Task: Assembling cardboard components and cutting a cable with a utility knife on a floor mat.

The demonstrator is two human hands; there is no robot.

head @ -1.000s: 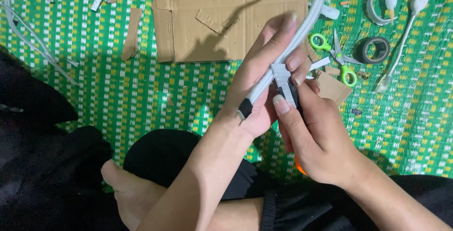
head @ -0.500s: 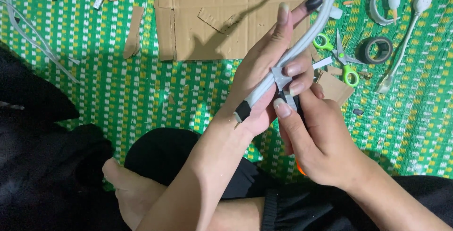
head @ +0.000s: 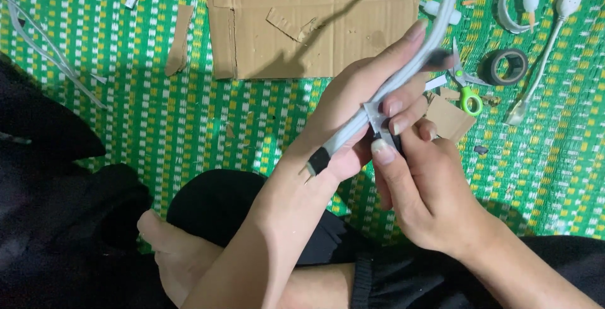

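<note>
The grey cable [head: 403,79] runs diagonally across the middle of the view, above the green woven mat [head: 189,126]. The left hand [head: 359,113] is closed around it along its length. The right hand [head: 422,189] pinches a strip of tape [head: 376,115] against the cable. Far right lie scissors [head: 465,85] and a dark tape roll [head: 506,66]; flattened cardboard [head: 302,19] lies farther off.

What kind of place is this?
Probably a home floor used for craft or repair work: a person sits on a green woven mat, with cardboard, scissors and a tape roll spread around.
</note>
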